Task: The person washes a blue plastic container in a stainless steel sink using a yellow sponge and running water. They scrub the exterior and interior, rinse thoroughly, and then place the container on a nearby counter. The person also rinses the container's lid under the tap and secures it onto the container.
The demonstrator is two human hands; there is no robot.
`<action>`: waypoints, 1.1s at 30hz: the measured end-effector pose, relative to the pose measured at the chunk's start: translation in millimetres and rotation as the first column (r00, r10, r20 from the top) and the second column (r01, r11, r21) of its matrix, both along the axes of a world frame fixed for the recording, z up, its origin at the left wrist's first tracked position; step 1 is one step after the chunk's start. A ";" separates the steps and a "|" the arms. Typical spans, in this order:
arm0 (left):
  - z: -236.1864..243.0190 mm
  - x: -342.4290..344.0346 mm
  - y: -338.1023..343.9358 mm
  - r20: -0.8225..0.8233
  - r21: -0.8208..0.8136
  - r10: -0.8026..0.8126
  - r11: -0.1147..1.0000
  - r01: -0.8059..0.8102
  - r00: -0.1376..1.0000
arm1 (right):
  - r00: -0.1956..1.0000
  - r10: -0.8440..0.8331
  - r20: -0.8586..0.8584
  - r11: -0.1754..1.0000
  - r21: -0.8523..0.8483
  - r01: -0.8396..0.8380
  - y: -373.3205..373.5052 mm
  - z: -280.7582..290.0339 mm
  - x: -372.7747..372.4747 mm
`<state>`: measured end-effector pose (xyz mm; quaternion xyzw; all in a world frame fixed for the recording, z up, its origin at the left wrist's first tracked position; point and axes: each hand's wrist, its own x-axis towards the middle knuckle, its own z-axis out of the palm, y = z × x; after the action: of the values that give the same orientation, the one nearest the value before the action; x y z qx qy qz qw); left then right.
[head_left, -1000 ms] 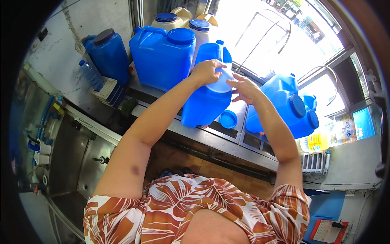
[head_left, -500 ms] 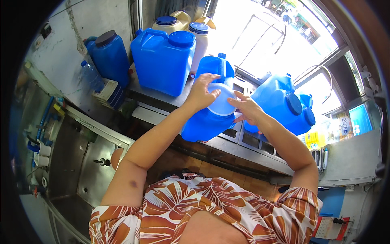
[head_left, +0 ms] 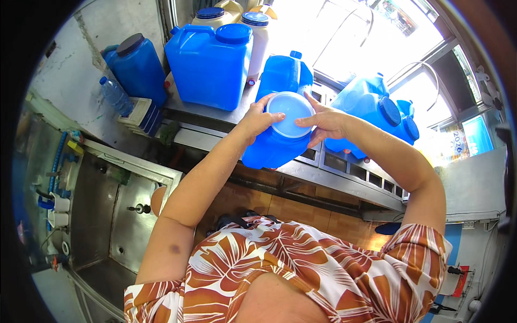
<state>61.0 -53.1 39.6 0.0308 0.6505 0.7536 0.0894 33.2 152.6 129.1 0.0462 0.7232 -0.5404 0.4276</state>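
A blue water jug (head_left: pixel 272 152) stands on the metal counter in front of me, with a round whitish lid (head_left: pixel 291 105) over its wide mouth. My left hand (head_left: pixel 256 121) curls round the lid's left side, thumb lying on top. On the opposite side my right hand (head_left: pixel 329 124) grips the lid's edge, its thumb also on top and some fingers spread down beside the jug. The undersides of both grips are partly hidden. Just behind the jug, a narrow capped neck (head_left: pixel 295 55) rises from a blue container.
Left on the metal counter (head_left: pixel 344 185) stands a large blue jug (head_left: pixel 207 70), with cream containers behind it. More blue jugs (head_left: pixel 361 113) lean at the right. A plastic bottle (head_left: pixel 117 97) rests on a crate at far left, above a steel sink (head_left: pixel 126 220).
Both hands have closed in on the lid from just above it and now hold its rim, thumbs on top. The lid now shows more fully, and the view has shifted slightly.
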 end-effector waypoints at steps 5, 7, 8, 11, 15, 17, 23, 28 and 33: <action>-0.6 -10.9 -0.4 0.038 0.031 0.013 0.999 -0.015 0.999 | 0.995 0.100 0.001 0.994 -0.038 -0.099 -10.0 4.0 -9.1; -3.7 -16.6 0.3 0.032 -0.033 0.026 0.999 -0.025 0.999 | 0.995 0.098 -0.037 0.995 0.006 -0.098 -12.2 3.4 -11.3; -5.2 -19.5 0.1 0.027 -0.049 0.026 0.998 -0.025 0.999 | 0.994 0.082 -0.076 0.996 0.044 -0.079 -12.9 2.7 -12.1; -10.8 -25.1 2.1 0.026 -0.100 0.026 0.995 -0.023 0.999 | 0.992 0.053 -0.117 0.996 0.077 -0.044 -13.9 -0.9 -13.4; -16.4 -25.8 5.1 0.010 -0.222 0.081 0.972 -0.077 0.997 | 0.991 0.018 -0.136 0.995 0.095 -0.005 -16.3 -2.2 -16.3; -17.1 -26.5 5.3 0.014 -0.254 0.091 0.963 -0.085 0.996 | 0.990 0.011 -0.140 0.996 0.089 0.002 -17.7 -0.8 -17.7; -14.3 -25.1 5.2 -0.041 -0.275 0.075 0.958 -0.083 0.996 | 0.991 -0.125 -0.036 0.985 0.111 0.129 -16.5 1.6 -25.2; -7.7 -30.6 10.2 0.003 -0.222 0.068 0.973 -0.065 0.998 | 0.985 -0.059 0.160 0.997 0.066 0.049 -6.5 -5.4 -49.3; 4.0 -34.9 9.7 0.057 -0.307 0.074 0.950 -0.053 0.996 | 0.959 0.079 0.274 0.997 -0.008 -0.080 -1.4 -10.5 -72.0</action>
<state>26.1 -43.4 43.5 -0.0297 0.7564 0.6471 0.0909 -38.8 151.1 118.6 0.0920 0.6592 -0.5102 0.5447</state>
